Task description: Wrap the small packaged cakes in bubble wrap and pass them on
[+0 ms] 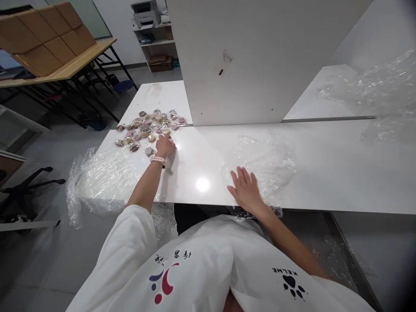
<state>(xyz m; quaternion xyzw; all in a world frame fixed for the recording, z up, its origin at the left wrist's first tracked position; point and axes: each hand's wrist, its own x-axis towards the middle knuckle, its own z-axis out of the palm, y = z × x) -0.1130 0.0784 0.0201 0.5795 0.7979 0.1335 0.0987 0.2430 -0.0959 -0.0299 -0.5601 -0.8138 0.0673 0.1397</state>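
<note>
My left hand [165, 146], with a pink band on its wrist, reaches to the near right edge of a pile of small, round, individually wrapped snacks [144, 128]. Its fingers are curled down and drawn together beside a yellowish wrapped piece [166, 131]; what lies under the fingertips is hidden. The wrapped pieces are brown, pink and yellowish in clear film. My right hand [246, 189] lies with its fingers spread on the near left part of a thin, crumpled clear plastic bag [276, 162], which rests flat on the white table [325, 164].
Crumpled clear plastic wrap [107, 177] hangs over the table's left front corner. A tall white panel [240, 65] stands upright behind the table. More clear plastic [380, 86] is heaped at the right. Cardboard boxes [48, 39] stand on a wooden desk at the far left.
</note>
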